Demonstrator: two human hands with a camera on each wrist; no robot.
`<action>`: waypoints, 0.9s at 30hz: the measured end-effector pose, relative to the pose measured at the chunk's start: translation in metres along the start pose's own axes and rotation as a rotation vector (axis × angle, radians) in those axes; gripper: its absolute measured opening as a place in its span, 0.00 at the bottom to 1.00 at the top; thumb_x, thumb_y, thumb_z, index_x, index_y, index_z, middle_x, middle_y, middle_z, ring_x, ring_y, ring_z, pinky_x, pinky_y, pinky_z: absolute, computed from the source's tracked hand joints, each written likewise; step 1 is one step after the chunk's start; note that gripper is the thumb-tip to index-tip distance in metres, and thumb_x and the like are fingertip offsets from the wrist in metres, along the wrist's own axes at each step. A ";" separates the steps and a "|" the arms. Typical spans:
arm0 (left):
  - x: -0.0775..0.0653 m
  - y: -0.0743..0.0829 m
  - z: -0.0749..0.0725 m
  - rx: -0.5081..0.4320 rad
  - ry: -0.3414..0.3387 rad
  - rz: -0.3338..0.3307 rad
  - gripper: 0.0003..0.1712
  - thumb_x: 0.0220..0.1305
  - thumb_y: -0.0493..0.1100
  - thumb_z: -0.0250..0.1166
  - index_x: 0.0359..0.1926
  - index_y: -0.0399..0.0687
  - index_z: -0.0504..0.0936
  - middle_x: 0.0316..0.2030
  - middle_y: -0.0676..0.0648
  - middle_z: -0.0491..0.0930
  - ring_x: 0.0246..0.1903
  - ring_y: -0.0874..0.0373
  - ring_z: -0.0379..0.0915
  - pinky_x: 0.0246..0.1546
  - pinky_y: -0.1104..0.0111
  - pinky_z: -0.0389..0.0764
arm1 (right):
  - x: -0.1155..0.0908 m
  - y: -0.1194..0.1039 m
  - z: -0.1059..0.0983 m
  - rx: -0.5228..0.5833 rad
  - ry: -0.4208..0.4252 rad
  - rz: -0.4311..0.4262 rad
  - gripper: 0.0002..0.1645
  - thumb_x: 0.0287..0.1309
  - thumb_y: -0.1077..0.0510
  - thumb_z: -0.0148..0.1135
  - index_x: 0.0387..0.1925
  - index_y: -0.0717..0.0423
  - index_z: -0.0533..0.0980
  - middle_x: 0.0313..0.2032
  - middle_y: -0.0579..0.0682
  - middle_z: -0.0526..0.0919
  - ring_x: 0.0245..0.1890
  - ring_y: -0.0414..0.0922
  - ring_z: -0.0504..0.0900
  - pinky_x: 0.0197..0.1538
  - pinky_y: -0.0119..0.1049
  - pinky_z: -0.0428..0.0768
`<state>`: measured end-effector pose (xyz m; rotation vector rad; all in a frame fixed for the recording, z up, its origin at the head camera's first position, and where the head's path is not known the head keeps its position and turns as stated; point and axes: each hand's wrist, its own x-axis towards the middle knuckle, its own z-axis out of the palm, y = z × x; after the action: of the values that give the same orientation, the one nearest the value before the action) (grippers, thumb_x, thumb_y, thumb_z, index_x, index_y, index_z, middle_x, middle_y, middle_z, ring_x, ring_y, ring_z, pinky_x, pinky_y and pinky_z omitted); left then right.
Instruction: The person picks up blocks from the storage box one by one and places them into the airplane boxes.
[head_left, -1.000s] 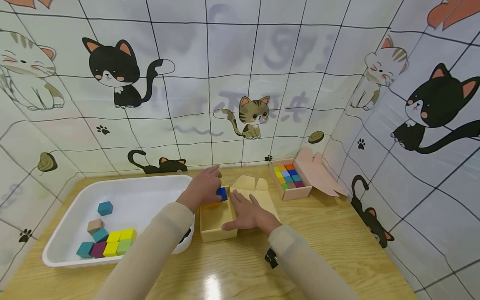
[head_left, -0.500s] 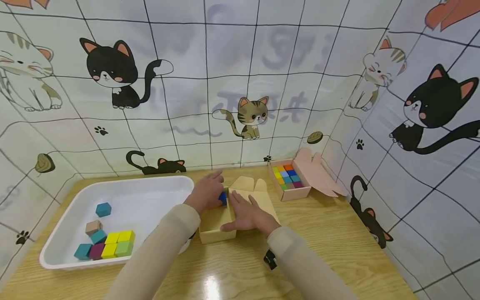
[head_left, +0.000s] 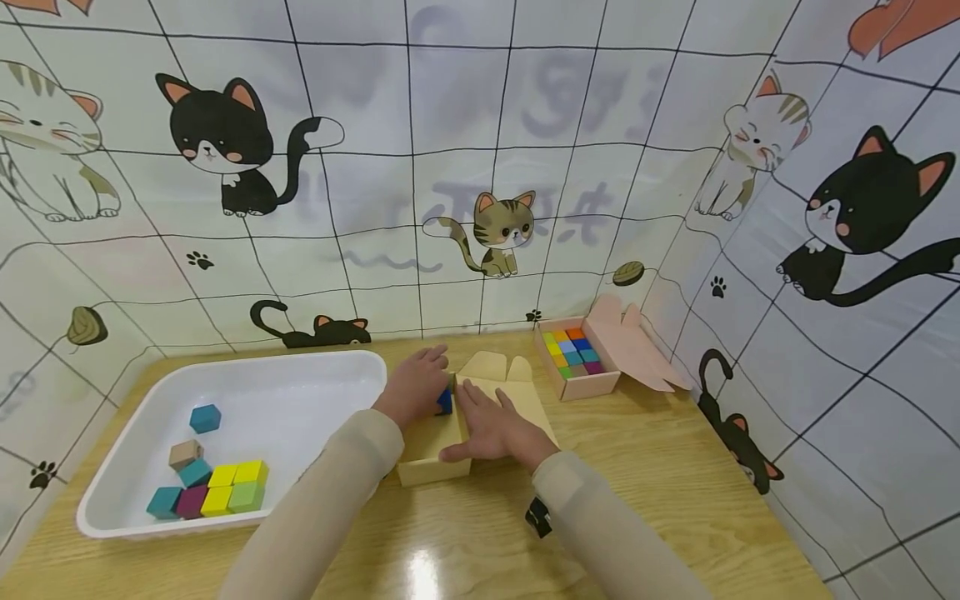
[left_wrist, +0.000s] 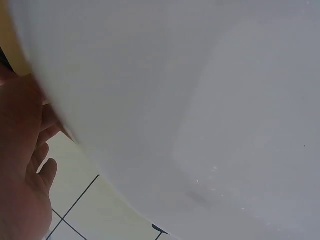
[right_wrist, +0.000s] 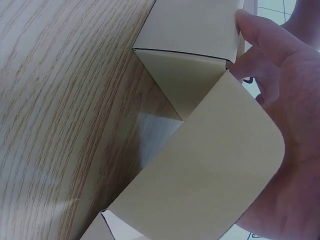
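Observation:
A cream cardboard box [head_left: 435,472] lies with its lid [head_left: 517,392] folded out to the right. My left hand [head_left: 416,387] reaches down into the box's far end. Its fingers pinch a blue cube [head_left: 445,402], which shows at the box's right wall; the fingertips are mostly hidden. My right hand [head_left: 498,421] rests along the box's right edge with straight, spread fingers. In the right wrist view, a finger [right_wrist: 250,27] of that hand touches the box's corner. The left wrist view shows part of the left hand [left_wrist: 25,165] beside the white tub's wall [left_wrist: 125,100].
At left, a white tub [head_left: 262,361] holds several coloured cubes, among them yellow cubes [head_left: 236,473] and a teal cube [head_left: 205,418]. Back right stands a pink box [head_left: 588,386] filled with coloured cubes, its lid open. A cat-patterned sheet [head_left: 375,183] bounds the wooden table [head_left: 645,500].
My left hand has lowered the blue cube from above the rim down into the cream box. My right hand stays in place on the box's edge.

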<state>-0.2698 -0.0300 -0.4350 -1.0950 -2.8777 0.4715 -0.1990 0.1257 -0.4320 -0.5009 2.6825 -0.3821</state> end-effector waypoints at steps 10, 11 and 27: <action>-0.002 0.002 -0.002 0.071 0.014 -0.003 0.26 0.55 0.59 0.71 0.49 0.49 0.85 0.58 0.48 0.77 0.73 0.53 0.55 0.75 0.60 0.58 | 0.000 0.000 0.001 0.009 0.005 -0.005 0.65 0.54 0.29 0.60 0.77 0.58 0.40 0.78 0.55 0.41 0.78 0.49 0.45 0.77 0.59 0.42; -0.002 0.000 -0.002 0.054 0.022 0.000 0.25 0.55 0.59 0.71 0.47 0.48 0.86 0.57 0.47 0.78 0.73 0.52 0.55 0.75 0.60 0.58 | 0.000 0.000 0.001 0.009 0.005 -0.003 0.65 0.54 0.28 0.60 0.77 0.58 0.41 0.78 0.55 0.41 0.78 0.49 0.45 0.77 0.59 0.42; -0.087 -0.123 -0.030 -0.230 0.172 -0.194 0.13 0.59 0.45 0.69 0.41 0.42 0.85 0.56 0.39 0.78 0.71 0.37 0.56 0.72 0.50 0.60 | -0.003 -0.001 -0.001 0.033 -0.003 -0.003 0.66 0.53 0.28 0.61 0.77 0.57 0.40 0.78 0.55 0.39 0.79 0.48 0.44 0.78 0.56 0.38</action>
<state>-0.2795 -0.1654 -0.3638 -0.8181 -2.8946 0.0359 -0.1964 0.1258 -0.4298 -0.4954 2.6686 -0.4256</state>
